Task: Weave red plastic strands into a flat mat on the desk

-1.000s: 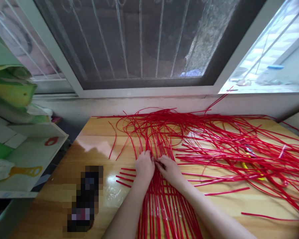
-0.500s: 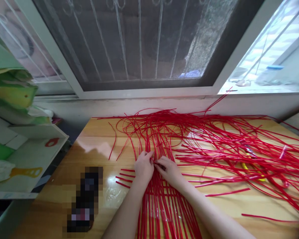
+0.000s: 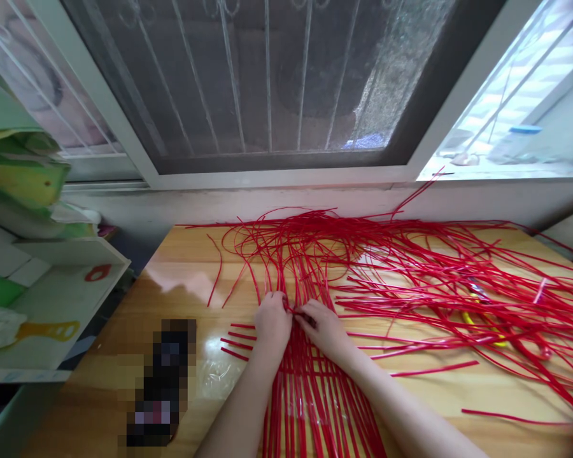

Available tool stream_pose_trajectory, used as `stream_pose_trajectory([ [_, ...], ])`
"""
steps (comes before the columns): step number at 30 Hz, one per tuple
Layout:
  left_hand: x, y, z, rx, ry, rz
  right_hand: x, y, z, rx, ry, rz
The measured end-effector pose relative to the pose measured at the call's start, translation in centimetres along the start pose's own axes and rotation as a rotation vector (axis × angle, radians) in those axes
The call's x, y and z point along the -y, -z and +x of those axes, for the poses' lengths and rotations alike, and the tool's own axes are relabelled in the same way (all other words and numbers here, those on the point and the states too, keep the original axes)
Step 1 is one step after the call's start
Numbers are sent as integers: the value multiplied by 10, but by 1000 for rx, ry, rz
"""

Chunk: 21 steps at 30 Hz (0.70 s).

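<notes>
Long red plastic strips (image 3: 310,389) run away from me across the wooden table, crossed by several sideways strips to form a loose weave. My left hand (image 3: 272,318) is closed on a red strip at the far end of this weave. Close beside it, my right hand (image 3: 318,320) pinches a red strip too, its fingertips a small gap from the left ones. The hands hide part of the crossing strips. Clear tape (image 3: 305,408) lies over the lengthwise strips nearer to me.
A tangle of loose red strips (image 3: 458,280) covers the table's back and right side, with a yellow-handled tool (image 3: 472,318) partly under it. A blurred dark object (image 3: 160,381) lies at left. Behind the table (image 3: 100,394) stand a wall and barred window; a shelf (image 3: 62,318) is at left.
My left hand has shifted slightly to the left, and its fingers have curled, opening a small gap to the right hand. The right hand stays almost in place.
</notes>
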<state>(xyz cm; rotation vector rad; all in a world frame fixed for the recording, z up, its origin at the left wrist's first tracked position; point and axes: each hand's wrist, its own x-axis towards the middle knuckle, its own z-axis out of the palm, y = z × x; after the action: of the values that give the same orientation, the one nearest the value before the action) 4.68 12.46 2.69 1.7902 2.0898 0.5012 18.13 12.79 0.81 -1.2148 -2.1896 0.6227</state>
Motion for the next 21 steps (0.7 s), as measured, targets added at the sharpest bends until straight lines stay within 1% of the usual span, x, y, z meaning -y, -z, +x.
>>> stream_pose_trajectory([
  [5,-6,7,-1,67,55,74,1,3,-1,11,9,31],
  [8,-10,11,-3,95,54,102,3,4,-1,6,-8,32],
  [15,-10,6,0,105,115,110,2,2,1,20,-35,22],
  [17,-8,4,0,78,88,81,1,1,1,10,-38,27],
  [21,-5,-3,-1,-20,-5,36,-3,-2,1,-19,-37,38],
])
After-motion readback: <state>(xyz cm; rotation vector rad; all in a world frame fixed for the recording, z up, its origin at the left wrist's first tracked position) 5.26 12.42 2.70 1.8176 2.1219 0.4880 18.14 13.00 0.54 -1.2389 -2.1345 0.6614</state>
